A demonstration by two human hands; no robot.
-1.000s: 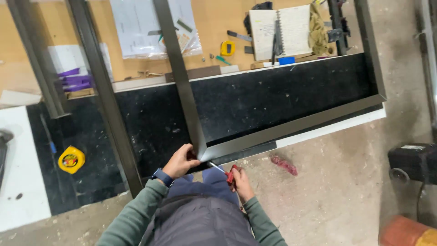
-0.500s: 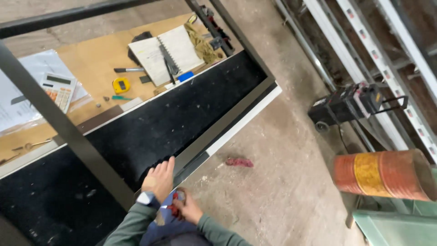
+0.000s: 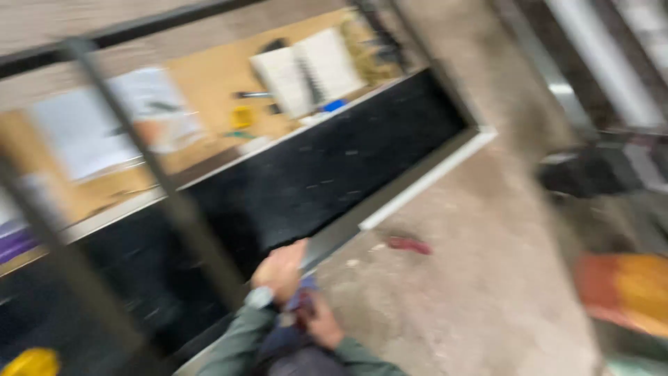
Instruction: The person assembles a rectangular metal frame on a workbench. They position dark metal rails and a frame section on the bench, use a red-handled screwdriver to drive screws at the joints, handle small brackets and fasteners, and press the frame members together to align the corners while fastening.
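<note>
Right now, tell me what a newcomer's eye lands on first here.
The long dark metal frame across the black-topped bench dominates. At its near corner the left hand rests on the frame, the right hand just below it. An open white notebook lies on the tan board behind, and a small red object on the concrete floor.

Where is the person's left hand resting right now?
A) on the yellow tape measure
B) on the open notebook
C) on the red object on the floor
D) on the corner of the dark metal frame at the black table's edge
D: the left hand lies on the metal frame at its corner, far from the notebook.
</note>
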